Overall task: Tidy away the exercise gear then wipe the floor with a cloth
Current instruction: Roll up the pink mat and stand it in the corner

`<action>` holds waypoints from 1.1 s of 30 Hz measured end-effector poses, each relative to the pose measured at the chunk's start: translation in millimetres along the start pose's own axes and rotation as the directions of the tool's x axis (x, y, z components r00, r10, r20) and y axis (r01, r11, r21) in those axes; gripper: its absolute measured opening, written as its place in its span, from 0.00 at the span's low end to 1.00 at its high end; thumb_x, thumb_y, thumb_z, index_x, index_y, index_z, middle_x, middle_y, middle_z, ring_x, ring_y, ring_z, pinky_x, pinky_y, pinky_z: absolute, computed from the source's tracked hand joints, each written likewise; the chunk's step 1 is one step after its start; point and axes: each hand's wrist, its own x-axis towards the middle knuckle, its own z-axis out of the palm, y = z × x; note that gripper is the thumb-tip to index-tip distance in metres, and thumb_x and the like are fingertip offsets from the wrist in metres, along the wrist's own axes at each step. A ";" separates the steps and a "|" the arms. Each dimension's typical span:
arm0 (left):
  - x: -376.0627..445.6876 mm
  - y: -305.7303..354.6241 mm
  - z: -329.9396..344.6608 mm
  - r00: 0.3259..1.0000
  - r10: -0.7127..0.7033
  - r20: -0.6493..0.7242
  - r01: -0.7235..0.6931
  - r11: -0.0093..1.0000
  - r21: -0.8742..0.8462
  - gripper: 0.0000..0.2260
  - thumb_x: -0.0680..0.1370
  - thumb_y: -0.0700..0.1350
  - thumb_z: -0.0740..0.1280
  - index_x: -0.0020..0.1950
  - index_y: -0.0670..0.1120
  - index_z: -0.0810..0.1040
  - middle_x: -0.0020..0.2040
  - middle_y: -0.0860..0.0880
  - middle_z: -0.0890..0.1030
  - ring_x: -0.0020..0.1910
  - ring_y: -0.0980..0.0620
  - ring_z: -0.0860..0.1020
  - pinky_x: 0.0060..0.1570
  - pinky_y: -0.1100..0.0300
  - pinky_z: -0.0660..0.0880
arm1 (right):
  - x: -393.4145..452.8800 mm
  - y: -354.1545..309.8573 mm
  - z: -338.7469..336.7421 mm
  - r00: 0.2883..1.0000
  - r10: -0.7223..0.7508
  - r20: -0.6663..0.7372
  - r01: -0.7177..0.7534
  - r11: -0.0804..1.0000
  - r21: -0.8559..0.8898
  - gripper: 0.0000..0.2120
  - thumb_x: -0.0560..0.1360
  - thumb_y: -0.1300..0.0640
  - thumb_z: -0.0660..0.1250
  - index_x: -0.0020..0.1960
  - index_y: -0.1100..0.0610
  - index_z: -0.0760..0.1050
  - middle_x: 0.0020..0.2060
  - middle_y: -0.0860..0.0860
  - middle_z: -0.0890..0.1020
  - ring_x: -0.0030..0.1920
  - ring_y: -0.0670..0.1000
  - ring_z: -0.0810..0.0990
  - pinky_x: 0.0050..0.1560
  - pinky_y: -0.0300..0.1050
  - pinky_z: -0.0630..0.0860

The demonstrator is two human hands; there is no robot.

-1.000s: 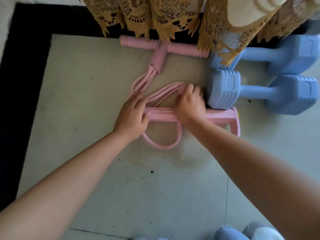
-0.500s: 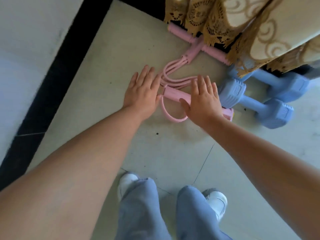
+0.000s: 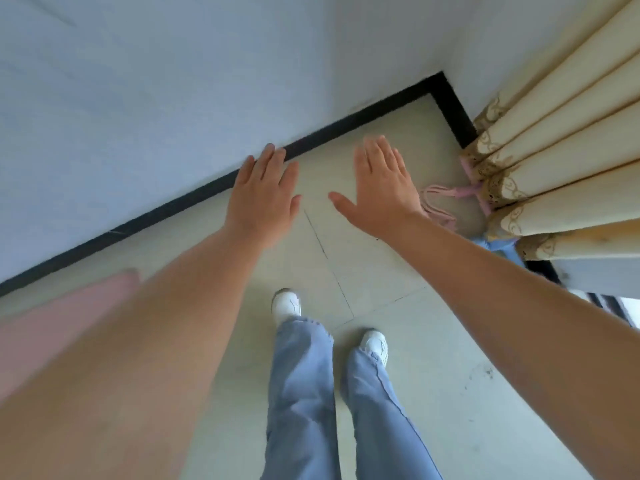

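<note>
Smooth pale tile floor [image 3: 398,341]; both flat hands [image 3: 263,199] [image 3: 377,192] empty.

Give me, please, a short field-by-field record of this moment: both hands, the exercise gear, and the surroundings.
left hand: open, fingers straight, holds nothing
right hand: open, fingers spread, holds nothing
pink resistance band: on the floor at the curtain's foot, partly hidden
blue dumbbell: only a sliver shows under the curtain
curtain: cream, lace hem
floor: pale tiles, dark specks
cloth: none visible
</note>
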 end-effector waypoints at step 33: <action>-839.7 -323.5 79.1 0.349 -0.901 0.259 0.931 0.302 -0.205 0.25 0.83 0.48 0.51 0.77 0.41 0.47 0.78 0.41 0.49 0.77 0.43 0.45 0.75 0.53 0.46 | -427.8 -733.1 243.5 0.591 -0.758 0.276 0.807 0.563 -0.179 0.34 0.79 0.44 0.53 0.76 0.63 0.47 0.77 0.57 0.50 0.77 0.56 0.45 0.76 0.49 0.44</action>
